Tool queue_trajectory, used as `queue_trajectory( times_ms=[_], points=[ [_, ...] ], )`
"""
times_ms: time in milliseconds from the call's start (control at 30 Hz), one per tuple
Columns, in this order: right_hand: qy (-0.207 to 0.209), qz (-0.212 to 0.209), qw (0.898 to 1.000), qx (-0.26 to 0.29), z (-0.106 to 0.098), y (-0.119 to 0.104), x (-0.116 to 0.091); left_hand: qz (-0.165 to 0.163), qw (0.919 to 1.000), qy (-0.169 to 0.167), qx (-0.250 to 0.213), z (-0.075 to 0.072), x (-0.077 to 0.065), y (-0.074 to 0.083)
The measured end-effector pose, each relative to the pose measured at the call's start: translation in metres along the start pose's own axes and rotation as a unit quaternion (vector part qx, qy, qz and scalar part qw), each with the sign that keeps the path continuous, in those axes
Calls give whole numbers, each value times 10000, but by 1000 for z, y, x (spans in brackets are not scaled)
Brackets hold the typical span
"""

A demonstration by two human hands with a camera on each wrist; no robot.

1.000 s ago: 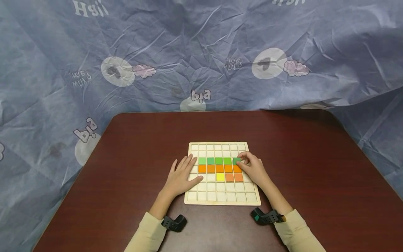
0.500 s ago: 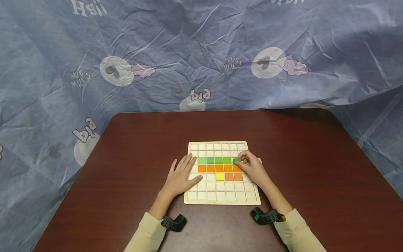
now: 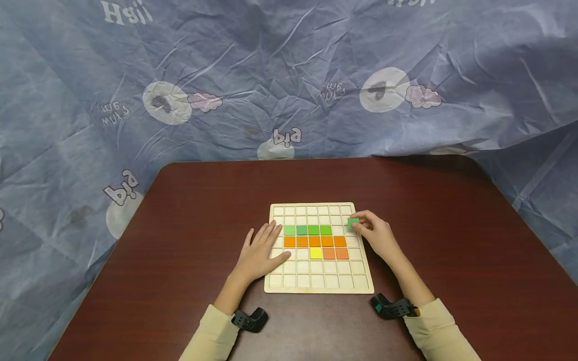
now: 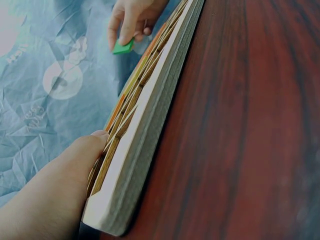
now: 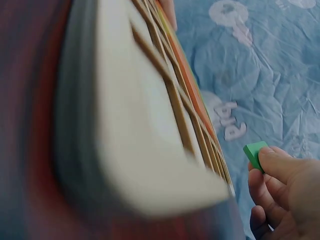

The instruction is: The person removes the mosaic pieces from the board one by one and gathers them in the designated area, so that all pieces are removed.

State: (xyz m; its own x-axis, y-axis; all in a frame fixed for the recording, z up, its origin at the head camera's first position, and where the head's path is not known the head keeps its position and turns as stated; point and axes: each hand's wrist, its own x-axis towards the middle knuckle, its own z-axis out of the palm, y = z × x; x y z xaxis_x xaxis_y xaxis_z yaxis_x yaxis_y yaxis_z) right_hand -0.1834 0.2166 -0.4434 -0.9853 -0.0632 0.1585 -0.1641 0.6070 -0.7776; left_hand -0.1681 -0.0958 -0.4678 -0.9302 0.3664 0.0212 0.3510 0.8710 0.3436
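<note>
A square wooden grid board (image 3: 318,290) lies on the table, with colored square tiles set in its cells. Several green tiles (image 3: 313,230) form one row, orange tiles (image 3: 314,241) the row nearer me, then one yellow tile (image 3: 316,253) beside two salmon tiles (image 3: 336,253). My right hand (image 3: 377,234) pinches a green tile (image 5: 255,154) between thumb and fingers, raised over the board's right edge. With fingers spread and straight, my left hand (image 3: 258,255) rests on the board's left side; its thumb (image 4: 82,155) lies over the rim in the left wrist view.
The dark red-brown table (image 3: 203,200) surrounds the board. Behind it hangs a wrinkled blue printed cloth (image 3: 253,75). Black camera mounts sit on both wrists, the left one (image 3: 250,320) and the right one (image 3: 393,307) near the board's front edge.
My right hand has lifted the green tile out of the right end of the green row and moved it right and slightly away from me, baring that cell. The left hand stays put.
</note>
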Motion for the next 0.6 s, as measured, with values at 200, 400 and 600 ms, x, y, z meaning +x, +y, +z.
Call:
queue_trajectory(
  times_ms=[200, 400, 600],
  points=[
    [157, 9, 9993, -339, -21, 14, -3, 3, 10000, 8, 5, 0, 0, -1],
    [257, 110, 9986, -449, -29, 26, -6, 34, 10000, 80, -22, 0, 1, -2],
    [306, 15, 9989, -353, -26, 34, -8, 27, 10000, 49, -32, 1, -1, -2]
  ],
)
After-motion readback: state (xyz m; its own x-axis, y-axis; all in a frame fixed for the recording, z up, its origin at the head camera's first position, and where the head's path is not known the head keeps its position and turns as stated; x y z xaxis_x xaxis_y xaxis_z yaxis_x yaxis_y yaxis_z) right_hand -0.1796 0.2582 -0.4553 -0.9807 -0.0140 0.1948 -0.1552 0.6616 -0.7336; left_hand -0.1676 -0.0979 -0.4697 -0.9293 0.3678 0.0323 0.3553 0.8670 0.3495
